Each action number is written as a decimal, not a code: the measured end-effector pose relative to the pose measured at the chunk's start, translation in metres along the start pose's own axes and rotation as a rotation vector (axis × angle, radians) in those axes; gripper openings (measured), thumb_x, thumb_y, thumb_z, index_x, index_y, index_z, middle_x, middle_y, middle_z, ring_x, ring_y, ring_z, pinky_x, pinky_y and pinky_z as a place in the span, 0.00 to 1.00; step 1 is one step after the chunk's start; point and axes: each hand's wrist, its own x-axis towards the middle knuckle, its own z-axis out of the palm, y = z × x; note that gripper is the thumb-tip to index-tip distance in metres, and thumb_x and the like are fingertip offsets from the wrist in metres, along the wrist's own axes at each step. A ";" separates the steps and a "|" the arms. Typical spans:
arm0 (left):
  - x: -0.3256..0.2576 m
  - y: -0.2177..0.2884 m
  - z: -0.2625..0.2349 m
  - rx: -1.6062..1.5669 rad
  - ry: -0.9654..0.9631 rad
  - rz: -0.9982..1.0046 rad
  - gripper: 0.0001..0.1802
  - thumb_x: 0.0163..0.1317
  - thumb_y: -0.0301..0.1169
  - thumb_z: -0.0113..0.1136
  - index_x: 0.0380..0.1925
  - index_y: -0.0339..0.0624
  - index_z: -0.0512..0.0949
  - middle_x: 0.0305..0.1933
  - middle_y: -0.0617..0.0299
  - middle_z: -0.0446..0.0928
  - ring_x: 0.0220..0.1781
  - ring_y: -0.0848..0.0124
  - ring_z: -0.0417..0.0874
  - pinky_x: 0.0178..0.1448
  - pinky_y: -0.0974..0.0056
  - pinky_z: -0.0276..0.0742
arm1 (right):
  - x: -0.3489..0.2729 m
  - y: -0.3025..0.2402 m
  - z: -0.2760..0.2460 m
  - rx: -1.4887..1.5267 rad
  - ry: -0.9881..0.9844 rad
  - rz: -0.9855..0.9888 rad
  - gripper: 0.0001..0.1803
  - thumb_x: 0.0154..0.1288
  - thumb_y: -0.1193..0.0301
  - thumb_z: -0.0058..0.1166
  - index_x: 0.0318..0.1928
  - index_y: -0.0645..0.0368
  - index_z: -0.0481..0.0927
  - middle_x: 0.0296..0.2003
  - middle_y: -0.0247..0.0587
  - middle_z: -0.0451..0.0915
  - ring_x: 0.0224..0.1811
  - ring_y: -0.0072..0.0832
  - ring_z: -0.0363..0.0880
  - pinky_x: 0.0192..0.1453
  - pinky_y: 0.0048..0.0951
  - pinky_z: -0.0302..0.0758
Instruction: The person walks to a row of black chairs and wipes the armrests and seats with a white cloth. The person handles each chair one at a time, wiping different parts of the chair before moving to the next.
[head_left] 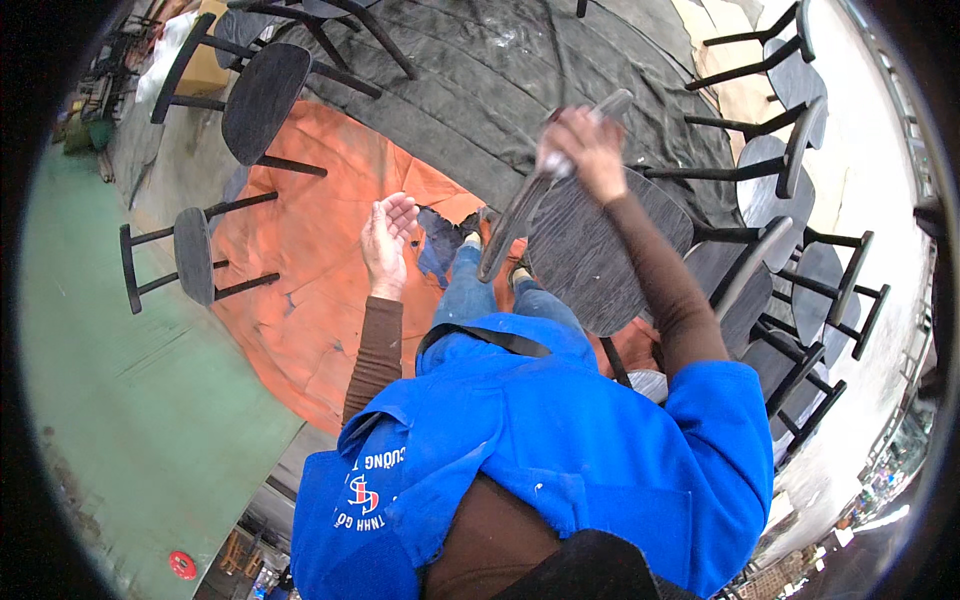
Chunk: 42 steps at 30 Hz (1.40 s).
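Note:
A black wooden chair [608,255] stands just ahead of me, its round seat showing dark wood grain. Across the near-left side of that seat runs the chair's curved backrest [515,218]. My right hand [585,148] is on the far part of this backrest, fingers bent around it and smeared by motion. Something pale shows beneath the fingers, too blurred to name. To the left of the chair, my left hand [388,245] hangs in the air above the orange sheet, palm turned up, fingers stretched and holding nothing.
An orange sheet [310,240] and a dark grey sheet [470,90] cover the floor. More black chairs stand at the left [195,255] and in a cluster along the right [820,285]. Green floor [150,400] lies at far left, with a red round object [182,565].

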 end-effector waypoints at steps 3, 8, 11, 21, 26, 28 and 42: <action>-0.006 -0.010 0.011 0.086 -0.033 -0.028 0.26 0.71 0.47 0.36 0.50 0.36 0.72 0.46 0.55 0.78 0.48 0.69 0.79 0.50 0.65 0.74 | 0.022 0.005 -0.005 -0.079 -0.007 0.293 0.29 0.57 0.74 0.45 0.62 0.42 0.66 0.68 0.39 0.56 0.71 0.40 0.50 0.68 0.55 0.49; -0.004 -0.024 0.028 0.193 -0.135 -0.100 0.26 0.71 0.48 0.36 0.48 0.37 0.74 0.45 0.56 0.79 0.47 0.69 0.80 0.45 0.68 0.75 | -0.044 -0.179 -0.023 0.444 -0.135 0.214 0.26 0.56 0.74 0.47 0.57 0.46 0.72 0.66 0.46 0.58 0.72 0.47 0.48 0.69 0.58 0.45; 0.010 -0.027 0.041 0.283 -0.208 -0.117 0.27 0.71 0.49 0.36 0.50 0.36 0.73 0.47 0.55 0.78 0.50 0.68 0.79 0.51 0.65 0.72 | -0.096 -0.196 -0.029 0.793 -0.092 0.107 0.35 0.51 0.81 0.46 0.63 0.48 0.67 0.68 0.50 0.52 0.72 0.47 0.47 0.70 0.57 0.45; 0.080 -0.073 0.141 0.214 -0.784 -0.459 0.35 0.69 0.56 0.29 0.64 0.40 0.59 0.64 0.58 0.64 0.65 0.67 0.65 0.68 0.62 0.59 | -0.031 -0.204 -0.006 1.096 0.317 1.058 0.36 0.69 0.56 0.35 0.70 0.60 0.42 0.71 0.52 0.39 0.74 0.46 0.33 0.74 0.44 0.35; 0.090 -0.094 0.144 0.256 -0.697 -0.738 0.34 0.67 0.59 0.32 0.57 0.43 0.66 0.47 0.59 0.75 0.44 0.68 0.78 0.49 0.63 0.76 | 0.038 -0.059 0.062 0.687 0.608 1.183 0.37 0.69 0.54 0.35 0.71 0.56 0.42 0.71 0.49 0.41 0.74 0.44 0.35 0.71 0.51 0.40; 0.093 -0.099 0.141 0.430 -0.753 -0.614 0.36 0.66 0.62 0.31 0.52 0.41 0.70 0.42 0.58 0.77 0.36 0.69 0.79 0.41 0.64 0.77 | 0.049 -0.029 0.070 0.680 0.666 1.188 0.36 0.69 0.54 0.36 0.71 0.53 0.43 0.71 0.48 0.41 0.74 0.43 0.36 0.70 0.53 0.41; 0.093 -0.102 0.149 0.494 -0.736 -0.181 0.34 0.67 0.59 0.33 0.42 0.37 0.73 0.34 0.62 0.76 0.35 0.71 0.76 0.43 0.65 0.74 | 0.047 -0.043 0.022 0.587 0.628 1.045 0.33 0.68 0.61 0.41 0.69 0.56 0.51 0.70 0.53 0.43 0.72 0.52 0.41 0.71 0.46 0.44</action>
